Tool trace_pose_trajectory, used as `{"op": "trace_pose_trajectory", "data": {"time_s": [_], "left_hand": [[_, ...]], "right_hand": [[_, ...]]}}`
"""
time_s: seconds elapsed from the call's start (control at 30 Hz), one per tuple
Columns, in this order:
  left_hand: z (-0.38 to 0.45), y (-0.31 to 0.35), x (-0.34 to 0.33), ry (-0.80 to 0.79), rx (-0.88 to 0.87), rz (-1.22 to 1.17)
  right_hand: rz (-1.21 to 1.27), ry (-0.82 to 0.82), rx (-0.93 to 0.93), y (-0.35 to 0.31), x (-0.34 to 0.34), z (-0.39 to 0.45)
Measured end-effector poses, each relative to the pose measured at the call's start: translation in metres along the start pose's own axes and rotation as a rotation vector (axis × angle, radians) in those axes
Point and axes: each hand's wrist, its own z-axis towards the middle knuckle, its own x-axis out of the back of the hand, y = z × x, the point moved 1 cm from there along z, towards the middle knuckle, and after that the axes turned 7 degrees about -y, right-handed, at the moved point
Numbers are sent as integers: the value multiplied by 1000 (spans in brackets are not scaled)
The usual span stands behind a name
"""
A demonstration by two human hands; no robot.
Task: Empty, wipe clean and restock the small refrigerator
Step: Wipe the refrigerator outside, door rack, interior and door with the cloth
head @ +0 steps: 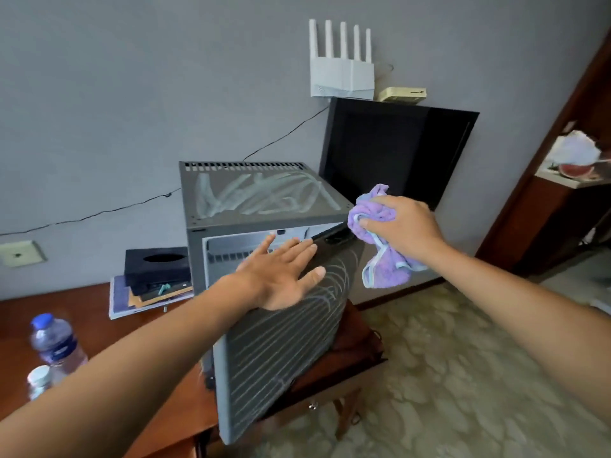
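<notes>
The small grey refrigerator [261, 193] stands on a wooden desk [82, 315], its top streaked with wet wipe marks. Its door [281, 352] swings partly open toward me and carries curved wipe streaks on the outer face. My left hand [281, 276] lies flat with spread fingers against the door's upper edge. My right hand [403, 226] grips a bunched purple cloth [380, 259] at the refrigerator's top right corner, by the door hinge. The inside is mostly hidden behind the door and my left hand.
A water bottle [56, 342] with a blue cap and a small white-capped bottle [39, 381] stand at the desk's left. A black box [158, 269] sits on stacked books beside the refrigerator. A dark TV screen [393, 153] leans behind it. Patterned carpet [463, 375] lies to the right.
</notes>
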Motion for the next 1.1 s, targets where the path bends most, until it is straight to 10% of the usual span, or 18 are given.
{"op": "trace_pose_trajectory", "data": {"time_s": [0.33,0.9,1.1], "left_hand": [[24,-61,-1,283,116,277],[116,-51,30,751,40,95],[139,-48,34,717,300,-15]], "right_hand": [[-76,-79,10,14,-21,81],[-160,-257,219,50,-75,163],[-105,-295,258,55,-87,210]]}}
